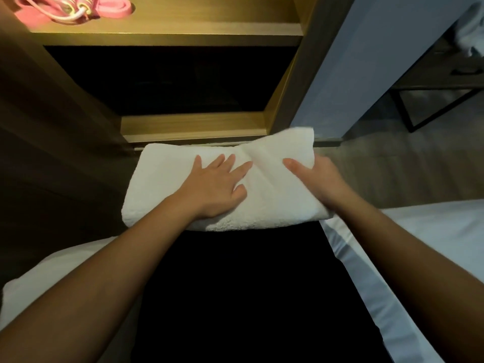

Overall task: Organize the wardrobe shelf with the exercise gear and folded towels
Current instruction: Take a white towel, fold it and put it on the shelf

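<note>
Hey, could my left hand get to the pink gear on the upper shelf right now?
Probably yes. The left hand lies flat on the white towel, holding nothing, and the shelf front before the pink gear is open. The right hand grips the towel's end.

At eleven o'clock the wardrobe's upper wooden shelf (pixel 183 30) carries a pink resistance band (pixel 115 7) and a skipping rope (pixel 76 14) with a white cord, the two overlapping. The lower shelf (pixel 193 125) sits at twelve. A folded white towel (pixel 272 200) lies at centre; what bears it cannot be told. White bed sheet (pixel 432 231) spreads at four o'clock.
</note>
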`<state>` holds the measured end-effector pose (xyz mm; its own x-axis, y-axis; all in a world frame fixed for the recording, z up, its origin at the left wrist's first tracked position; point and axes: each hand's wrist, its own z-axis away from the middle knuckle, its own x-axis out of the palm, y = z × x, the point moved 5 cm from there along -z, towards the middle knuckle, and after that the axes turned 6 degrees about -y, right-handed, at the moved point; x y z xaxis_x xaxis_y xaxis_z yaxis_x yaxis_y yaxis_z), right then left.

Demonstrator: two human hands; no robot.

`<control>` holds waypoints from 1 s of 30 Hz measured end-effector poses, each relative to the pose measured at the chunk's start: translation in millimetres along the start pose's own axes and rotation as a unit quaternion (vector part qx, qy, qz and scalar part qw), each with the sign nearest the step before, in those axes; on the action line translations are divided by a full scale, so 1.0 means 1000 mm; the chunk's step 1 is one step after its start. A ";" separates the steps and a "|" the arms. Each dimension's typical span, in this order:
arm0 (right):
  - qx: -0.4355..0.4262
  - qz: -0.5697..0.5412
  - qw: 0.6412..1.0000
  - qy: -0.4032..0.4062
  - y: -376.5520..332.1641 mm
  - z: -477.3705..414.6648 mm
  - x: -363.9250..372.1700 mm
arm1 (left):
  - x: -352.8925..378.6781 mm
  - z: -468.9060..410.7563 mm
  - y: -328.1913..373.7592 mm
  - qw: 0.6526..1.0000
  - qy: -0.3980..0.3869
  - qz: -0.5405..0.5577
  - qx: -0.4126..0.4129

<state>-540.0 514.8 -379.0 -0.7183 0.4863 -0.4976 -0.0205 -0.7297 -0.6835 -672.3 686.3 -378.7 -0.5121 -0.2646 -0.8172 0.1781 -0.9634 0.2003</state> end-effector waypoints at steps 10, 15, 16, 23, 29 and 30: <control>0.125 -0.041 0.989 -0.062 0.012 -0.012 -0.004 | -0.001 0.004 -0.003 0.998 0.028 0.056 -0.006; 0.109 0.016 0.993 -0.043 0.010 -0.021 -0.017 | 0.003 0.027 -0.020 0.997 0.045 0.057 -0.005; 0.102 0.059 0.992 -0.035 0.011 -0.022 -0.016 | 0.005 0.033 -0.025 0.998 0.045 0.044 -0.004; -0.267 0.321 0.909 -0.012 -0.041 0.038 0.030 | 0.020 0.067 -0.027 0.985 0.154 -0.081 0.015; -0.335 0.496 0.801 0.025 -0.029 0.044 0.077 | 0.022 0.063 -0.013 0.968 0.241 -0.064 0.000; -0.347 0.474 0.808 0.040 -0.031 0.042 0.072 | 0.016 0.063 -0.014 0.966 0.251 -0.060 0.002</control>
<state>-620.7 552.3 -371.5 -0.1349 -0.0830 -0.9874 0.9279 -0.3602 -0.0965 -735.7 692.6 -361.0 -0.0560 -0.0980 -0.9936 0.1389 -0.9863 0.0895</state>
